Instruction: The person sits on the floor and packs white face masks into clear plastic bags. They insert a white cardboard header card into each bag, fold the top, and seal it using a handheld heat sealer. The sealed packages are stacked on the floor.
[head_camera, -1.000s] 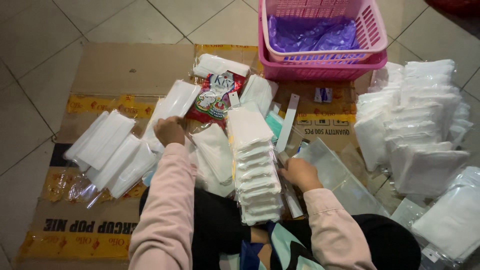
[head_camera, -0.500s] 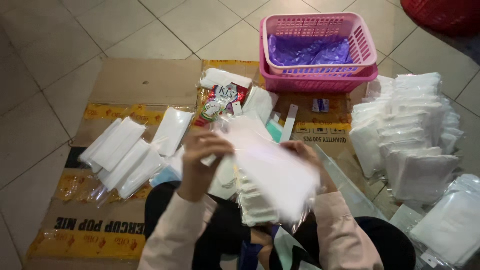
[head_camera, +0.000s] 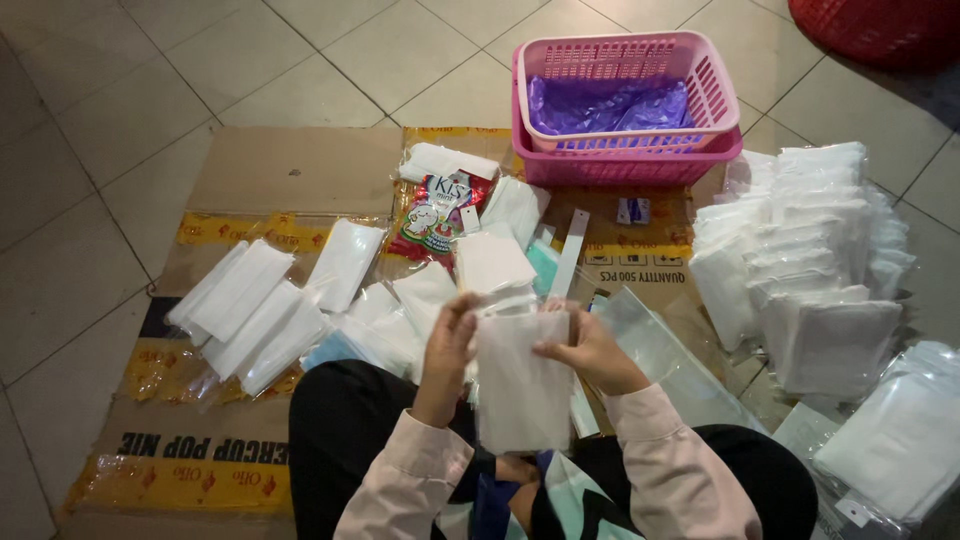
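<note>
Both my hands hold a clear plastic pouch with white folded contents (head_camera: 522, 385) upright in front of me. My left hand (head_camera: 447, 345) grips its left top edge and my right hand (head_camera: 588, 347) grips its right top edge. Just beyond it lies a stack of white folded pieces (head_camera: 492, 262) on flattened cardboard (head_camera: 290, 165). Filled white packets (head_camera: 255, 310) lie in a row to my left.
Stacked pink baskets (head_camera: 625, 110) lined with purple plastic stand at the back. A large heap of white packets (head_camera: 810, 260) lies at the right, with clear empty pouches (head_camera: 660, 350) beside my right arm. A red snack bag (head_camera: 437, 215) lies mid cardboard. Tiled floor surrounds.
A second ago my hands rested low on the piles. They rose with a pouch, held tilted half a second ago, and now hold it upright and still.
</note>
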